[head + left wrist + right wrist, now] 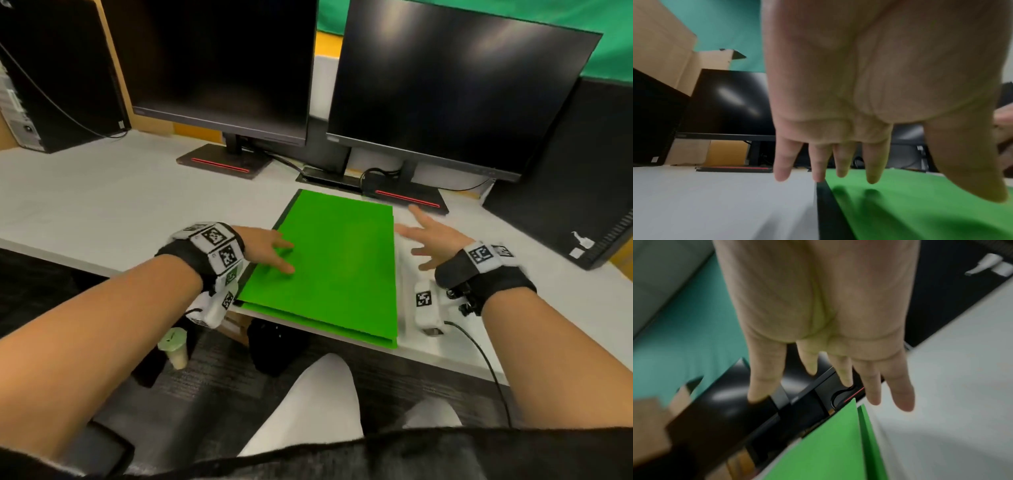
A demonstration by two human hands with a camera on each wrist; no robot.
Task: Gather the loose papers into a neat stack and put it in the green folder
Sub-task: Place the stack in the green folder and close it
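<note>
The green folder point(339, 260) lies closed and flat on the white desk point(102, 205), its near corner jutting over the front edge. My left hand point(274, 251) hovers over the folder's left edge with straight, spread fingers point(871, 165), just above the green cover point(920, 211). To the folder's right my right hand point(424, 236) is raised above the desk, fingers point(900, 386) splayed and holding nothing. The folder point(828, 443) shows below them in the right wrist view. No loose papers are in sight.
Two dark monitors point(222, 68) point(455, 89) stand behind the folder, their bases point(407, 198) close to its far edge. Black computer towers sit at far left point(51, 75) and far right point(582, 178). A cup point(174, 346) stands on the floor below.
</note>
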